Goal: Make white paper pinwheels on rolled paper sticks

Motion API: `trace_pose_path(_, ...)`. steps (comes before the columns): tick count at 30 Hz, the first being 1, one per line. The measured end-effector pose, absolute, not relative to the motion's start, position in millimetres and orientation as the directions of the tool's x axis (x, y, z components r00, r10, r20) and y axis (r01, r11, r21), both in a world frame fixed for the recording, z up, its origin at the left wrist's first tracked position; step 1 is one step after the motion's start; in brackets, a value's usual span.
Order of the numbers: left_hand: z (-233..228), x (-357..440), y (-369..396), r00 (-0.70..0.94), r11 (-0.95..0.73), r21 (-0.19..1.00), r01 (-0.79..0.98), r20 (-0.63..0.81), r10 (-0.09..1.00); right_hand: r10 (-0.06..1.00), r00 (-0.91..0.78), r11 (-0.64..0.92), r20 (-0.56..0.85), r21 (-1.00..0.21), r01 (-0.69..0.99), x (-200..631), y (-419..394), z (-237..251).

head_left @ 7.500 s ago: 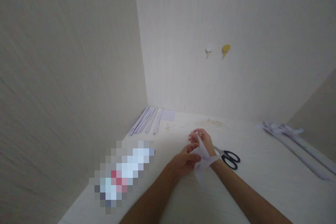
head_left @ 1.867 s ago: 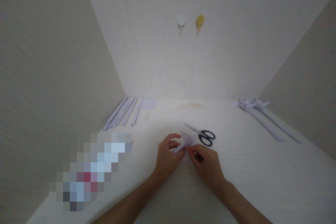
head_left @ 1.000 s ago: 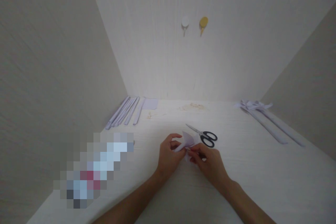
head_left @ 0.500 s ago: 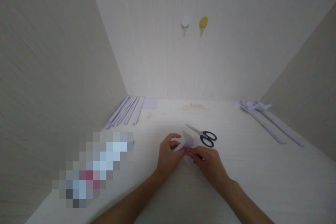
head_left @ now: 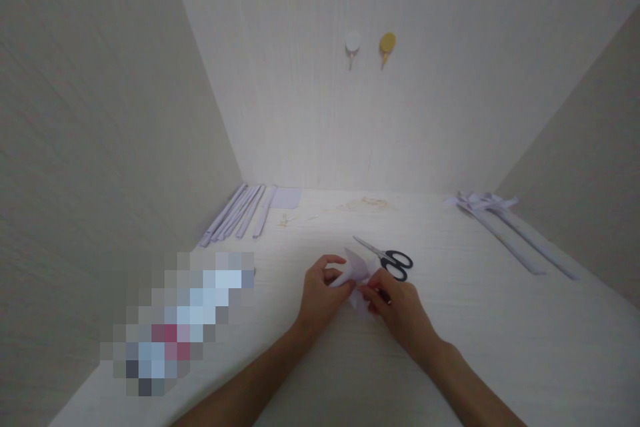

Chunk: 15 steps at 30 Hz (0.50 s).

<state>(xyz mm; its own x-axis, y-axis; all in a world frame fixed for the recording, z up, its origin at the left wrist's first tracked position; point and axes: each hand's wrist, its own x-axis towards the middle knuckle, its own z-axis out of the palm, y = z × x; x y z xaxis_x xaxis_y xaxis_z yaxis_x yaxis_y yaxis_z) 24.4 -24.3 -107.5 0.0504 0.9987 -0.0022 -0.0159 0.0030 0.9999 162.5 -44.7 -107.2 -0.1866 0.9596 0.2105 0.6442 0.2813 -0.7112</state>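
A small folded piece of pale lilac paper [head_left: 358, 269] is pinched between both hands just above the white table [head_left: 480, 320]. My left hand [head_left: 320, 293] grips its left side with thumb and fingers curled. My right hand [head_left: 397, 307] holds its right edge with the fingertips. Black-handled scissors [head_left: 387, 259] lie on the table just behind the paper, close to my right hand.
Several folded lilac paper strips [head_left: 237, 213] and a flat paper piece [head_left: 286, 197] lie at the back left. Long paper pieces with bow-like ends [head_left: 505, 223] lie at the right wall. A blurred-out object [head_left: 180, 320] sits at the left. Two hooks [head_left: 367, 47] hang on the back wall.
Over the last second the hands barely moved; my right fingers shifted slightly along the paper's edge. Earlier the paper strip was longer and held nearer the scissors.
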Motion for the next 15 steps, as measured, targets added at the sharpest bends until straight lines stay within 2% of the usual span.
trace_pose_path(6,-108.1,23.9,-24.0,0.046,-0.007,1.0,-0.009,0.007,0.999,0.906,-0.334,0.423,0.26,-0.581,0.695,164.0,-45.0,-105.9)
trace_pose_path(15,-110.0,22.8,-22.2,0.003,-0.037,0.999,-0.001,0.037,0.999,0.907,-0.34,0.418,0.247,-0.611,0.672,161.7,-45.1,-101.0)
